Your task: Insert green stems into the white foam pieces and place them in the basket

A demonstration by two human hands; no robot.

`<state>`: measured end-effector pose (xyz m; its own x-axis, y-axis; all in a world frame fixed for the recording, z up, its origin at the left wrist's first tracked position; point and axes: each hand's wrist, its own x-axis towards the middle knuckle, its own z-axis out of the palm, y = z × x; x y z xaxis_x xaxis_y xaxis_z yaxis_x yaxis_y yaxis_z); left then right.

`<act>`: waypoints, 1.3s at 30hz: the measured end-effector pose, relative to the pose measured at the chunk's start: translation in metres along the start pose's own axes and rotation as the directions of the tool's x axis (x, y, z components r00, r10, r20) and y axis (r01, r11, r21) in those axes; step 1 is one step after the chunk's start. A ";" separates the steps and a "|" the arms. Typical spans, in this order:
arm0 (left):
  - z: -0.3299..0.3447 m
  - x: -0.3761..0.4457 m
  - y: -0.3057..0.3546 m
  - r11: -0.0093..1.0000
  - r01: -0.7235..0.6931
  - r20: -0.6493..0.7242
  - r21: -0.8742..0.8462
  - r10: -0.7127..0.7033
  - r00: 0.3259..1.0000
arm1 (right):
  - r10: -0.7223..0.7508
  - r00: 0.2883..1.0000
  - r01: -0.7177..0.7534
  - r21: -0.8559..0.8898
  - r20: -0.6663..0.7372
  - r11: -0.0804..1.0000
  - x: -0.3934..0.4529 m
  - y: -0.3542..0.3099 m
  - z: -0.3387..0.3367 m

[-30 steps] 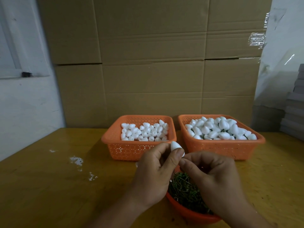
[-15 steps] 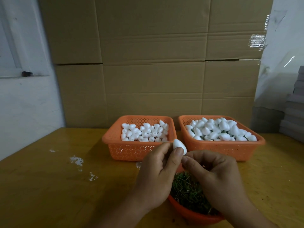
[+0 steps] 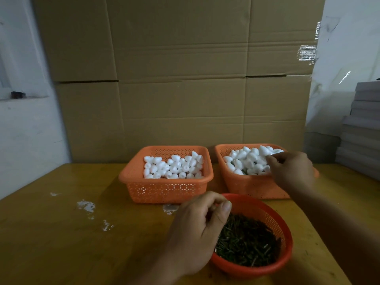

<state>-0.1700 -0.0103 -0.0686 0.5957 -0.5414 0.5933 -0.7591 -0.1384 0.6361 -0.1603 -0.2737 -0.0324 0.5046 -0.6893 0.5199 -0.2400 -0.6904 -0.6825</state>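
A round orange bowl full of green stems sits nearest me. Behind it stand two orange baskets: the left basket holds smaller white foam pieces, and the right basket holds larger white foam pieces. My left hand hovers over the bowl's left rim. Its fingers are curled against the thumb, and I see nothing between them. My right hand reaches over the right basket and pinches a white foam piece at its fingertips, just above the pile.
Everything stands on a yellow wooden table with white smudges at its left. Cardboard boxes form a wall right behind the baskets. A stack of grey flat boxes stands at the far right.
The hands have parted. My right hand moved up and right with the foam piece to the right basket. My left hand let go and dropped to the stem bowl.
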 end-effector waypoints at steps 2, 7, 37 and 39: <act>0.000 0.000 0.000 1.000 -0.011 -0.001 0.023 0.011 1.000 | 0.022 1.000 -0.020 -0.111 0.009 0.994 0.008 0.000 0.006; -0.001 -0.001 0.001 0.999 -0.032 -0.009 0.039 0.032 0.999 | 0.125 0.990 -0.106 -0.227 0.072 0.968 0.018 -0.008 0.013; -0.028 0.017 -0.004 0.999 0.040 -0.173 -0.037 -0.046 0.984 | -0.293 0.895 0.203 0.278 0.336 0.939 -0.085 -0.034 -0.040; -0.042 0.028 -0.010 0.997 0.056 -0.193 0.056 -0.044 0.980 | -0.328 0.860 0.224 0.289 0.392 0.931 -0.091 -0.032 -0.038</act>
<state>-0.1345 0.0107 -0.0378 0.6683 -0.3644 0.6486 -0.7379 -0.2143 0.6399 -0.2298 -0.1966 -0.0384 0.8374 -0.2801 0.4694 0.1288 -0.7335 -0.6674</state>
